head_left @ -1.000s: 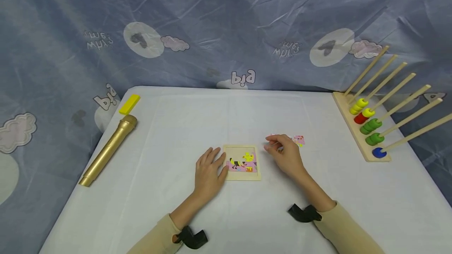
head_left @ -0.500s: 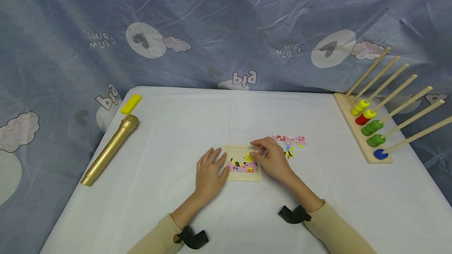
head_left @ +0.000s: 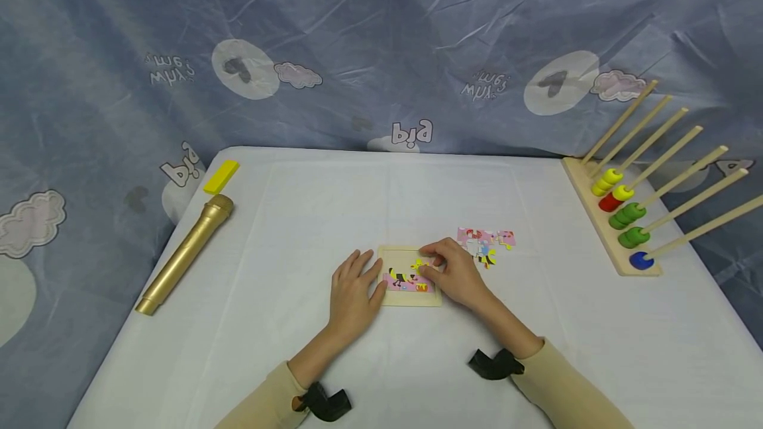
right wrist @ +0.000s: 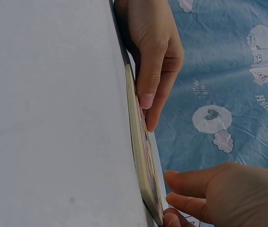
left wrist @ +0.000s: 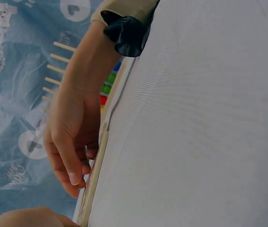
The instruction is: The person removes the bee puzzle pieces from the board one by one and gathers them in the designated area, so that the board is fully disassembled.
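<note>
A small square wooden puzzle frame point(head_left: 411, 300) lies on the white table, partly filled with pink and yellow picture pieces. My left hand point(head_left: 353, 293) rests at its left edge, fingers stretched out and holding nothing. At the frame's right side is my right hand point(head_left: 456, 273), its thumb and forefinger curled round a yellow-and-pink puzzle piece point(head_left: 417, 263). My hand covers part of that piece and the frame's right side. In the right wrist view, the right fingertips point(right wrist: 171, 176) are close to the frame's edge. Loose puzzle pieces point(head_left: 484, 237) lie just beyond the right hand.
A gold microphone point(head_left: 185, 253) and a yellow block point(head_left: 221, 177) lie on the left side of the table. At the right edge stands a wooden counting rack point(head_left: 610, 224) with upright rods and coloured beads. A blue printed cloth point(head_left: 381, 51) hangs behind.
My right hand has moved left from the loose pieces to the frame's right side, then slightly down, uncovering the loose pieces. The left hand has stayed at the frame's left edge.
</note>
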Available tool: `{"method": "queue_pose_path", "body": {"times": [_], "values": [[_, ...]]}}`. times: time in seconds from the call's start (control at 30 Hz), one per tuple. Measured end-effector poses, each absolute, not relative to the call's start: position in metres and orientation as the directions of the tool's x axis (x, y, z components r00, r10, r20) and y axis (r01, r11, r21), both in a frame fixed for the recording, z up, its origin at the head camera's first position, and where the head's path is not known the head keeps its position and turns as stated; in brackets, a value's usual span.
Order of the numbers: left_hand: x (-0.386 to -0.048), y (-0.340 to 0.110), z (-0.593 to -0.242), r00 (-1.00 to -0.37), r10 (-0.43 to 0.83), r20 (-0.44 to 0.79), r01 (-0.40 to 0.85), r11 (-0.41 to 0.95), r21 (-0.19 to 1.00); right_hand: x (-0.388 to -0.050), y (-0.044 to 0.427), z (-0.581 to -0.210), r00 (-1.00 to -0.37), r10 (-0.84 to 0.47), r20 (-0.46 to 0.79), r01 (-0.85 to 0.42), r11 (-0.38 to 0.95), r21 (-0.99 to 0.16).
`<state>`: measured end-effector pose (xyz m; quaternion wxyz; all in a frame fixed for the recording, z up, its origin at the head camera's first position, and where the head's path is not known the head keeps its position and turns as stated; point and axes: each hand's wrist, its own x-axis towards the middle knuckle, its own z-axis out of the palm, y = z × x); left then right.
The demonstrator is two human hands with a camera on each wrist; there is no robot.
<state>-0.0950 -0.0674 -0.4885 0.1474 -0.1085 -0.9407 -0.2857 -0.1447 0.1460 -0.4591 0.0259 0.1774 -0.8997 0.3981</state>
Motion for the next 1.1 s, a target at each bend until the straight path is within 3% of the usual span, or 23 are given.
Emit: {"method": "queue_pose_path", "body": {"times": [1.1], "values": [[-0.0953, -0.0677, -0.4907, -0.93, 0.121, 0.347, 0.292, 0.817, 0.497, -0.1455, 0.1438, -0.4641, -0.923, -0.333, 0.194, -0.378, 0.677, -0.631]]}}
